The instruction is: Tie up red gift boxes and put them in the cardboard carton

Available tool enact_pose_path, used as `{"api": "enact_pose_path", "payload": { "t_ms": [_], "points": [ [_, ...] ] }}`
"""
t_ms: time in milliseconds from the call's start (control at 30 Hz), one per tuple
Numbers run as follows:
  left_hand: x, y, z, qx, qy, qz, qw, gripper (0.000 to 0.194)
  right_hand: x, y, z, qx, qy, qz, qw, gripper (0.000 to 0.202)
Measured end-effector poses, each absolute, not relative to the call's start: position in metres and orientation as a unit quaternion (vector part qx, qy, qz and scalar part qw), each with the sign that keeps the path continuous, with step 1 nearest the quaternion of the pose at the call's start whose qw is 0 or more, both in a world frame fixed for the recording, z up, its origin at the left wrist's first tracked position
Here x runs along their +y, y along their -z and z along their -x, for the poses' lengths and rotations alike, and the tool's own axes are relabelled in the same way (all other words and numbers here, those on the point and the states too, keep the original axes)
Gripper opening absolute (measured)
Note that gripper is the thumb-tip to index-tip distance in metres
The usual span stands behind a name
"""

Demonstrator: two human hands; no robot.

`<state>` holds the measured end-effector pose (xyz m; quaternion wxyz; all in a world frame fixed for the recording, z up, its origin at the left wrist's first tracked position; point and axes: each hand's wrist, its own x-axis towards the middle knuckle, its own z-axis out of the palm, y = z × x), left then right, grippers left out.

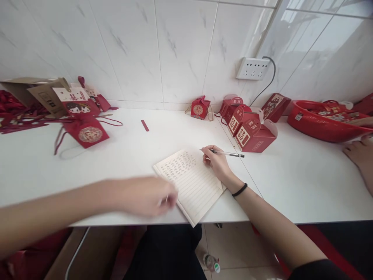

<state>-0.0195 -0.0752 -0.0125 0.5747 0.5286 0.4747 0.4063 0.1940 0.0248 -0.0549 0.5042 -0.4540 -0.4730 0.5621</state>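
A lined notebook [198, 186] lies tilted on the white table, its upper rows filled with handwriting. At its upper right edge my right hand [214, 159] is closed around a black and clear pen [227, 153], tip pointing left. My left hand [160, 196], blurred by motion, is at the notebook's lower left edge with its fingers curled; what they hold, if anything, cannot be made out.
Red gift boxes stand at the left [90, 134], back middle [200, 109] and right [256, 136]. A red strip [145, 125] lies on the table [131, 155]. Another person's hand is beside a filled red basket [314, 126]. A bottle [210, 262] is on the floor.
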Motion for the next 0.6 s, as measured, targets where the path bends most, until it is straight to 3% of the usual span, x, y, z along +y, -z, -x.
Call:
{"api": "enact_pose_path", "payload": {
  "t_ms": [67,167,233,433,600],
  "points": [
    [-0.027,0.013,0.004,0.499,-0.375,-0.56,0.544,0.005,0.028,0.056,-0.198,-0.509,-0.519,0.464,0.507,0.027],
    [0.021,0.019,-0.021,0.588,-0.252,-0.698,0.323,0.006,0.03,0.058,-0.201,-0.549,-0.462,0.478,0.507,0.027],
    [0.033,0.029,-0.029,0.59,-0.222,-0.74,0.235,0.009,0.029,0.06,-0.2,-0.557,-0.451,0.489,0.498,0.029],
    [0.034,0.05,-0.007,0.47,-0.191,-0.815,0.279,0.014,0.017,0.061,-0.19,-0.609,-0.436,0.484,0.452,0.034],
    [0.035,0.041,-0.004,0.465,-0.139,-0.819,0.306,0.011,0.007,0.06,-0.187,-0.657,-0.4,0.492,0.408,0.033]
  ]
}}
